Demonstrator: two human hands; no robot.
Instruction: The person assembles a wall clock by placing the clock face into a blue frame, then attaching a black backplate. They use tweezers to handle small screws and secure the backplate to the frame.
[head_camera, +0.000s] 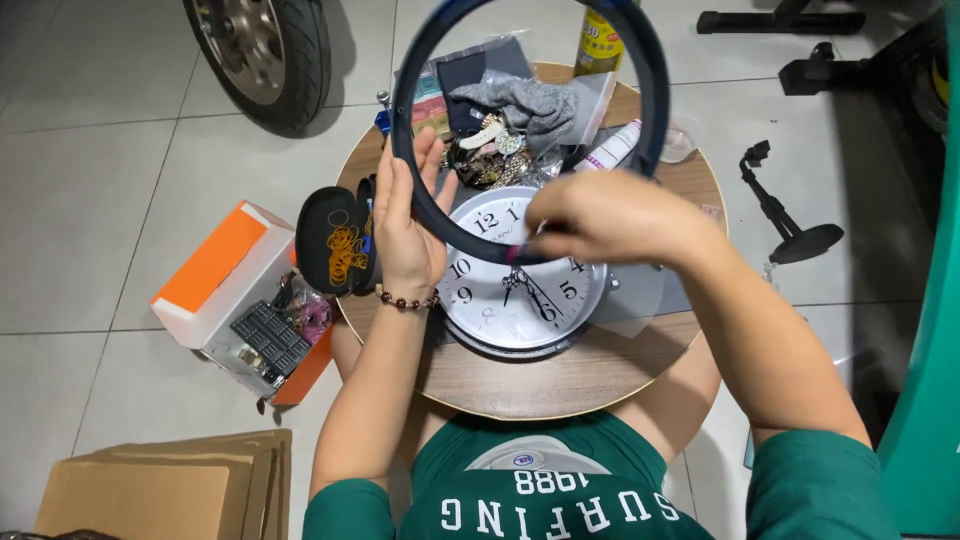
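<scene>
Fingers (425, 165) of both hands gripped dark ring (410, 100) above clock (520, 270); slipping grip risked ring striking clock face.

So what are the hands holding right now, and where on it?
Both hold the dark round clock bezel ring: the left hand grips its left side, the right hand pinches its lower edge.

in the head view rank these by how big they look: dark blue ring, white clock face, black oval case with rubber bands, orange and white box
1. Dark blue round ring, held up by both hands; nearer the camera, so its lead is unsure.
2. White round clock face.
3. Orange and white box.
4. Black oval case with rubber bands.
</scene>
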